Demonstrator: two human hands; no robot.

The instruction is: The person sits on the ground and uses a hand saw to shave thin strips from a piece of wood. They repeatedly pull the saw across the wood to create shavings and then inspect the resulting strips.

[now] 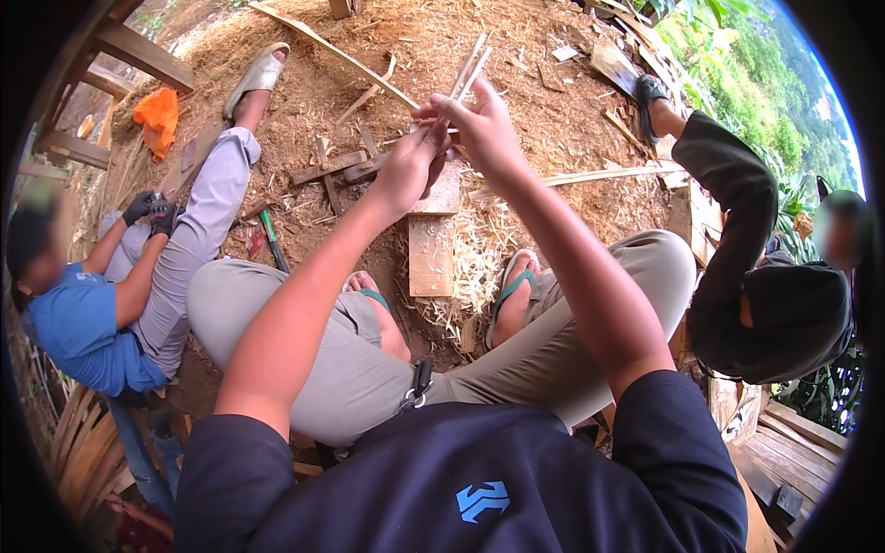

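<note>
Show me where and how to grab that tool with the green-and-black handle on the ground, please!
Probably by the black end of its slim handle, coming from above on the person's side. That end points back toward the person's left knee, while the green part runs away from it. A red thing lies close on the left, so mind your fingers there.

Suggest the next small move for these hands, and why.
Probably lower the thin pale strips toward the wooden block: the right hand grips them near one end, the left hand is close beside it, the far ends stick out unsupported, and the block sits just below the hands in view.
</note>
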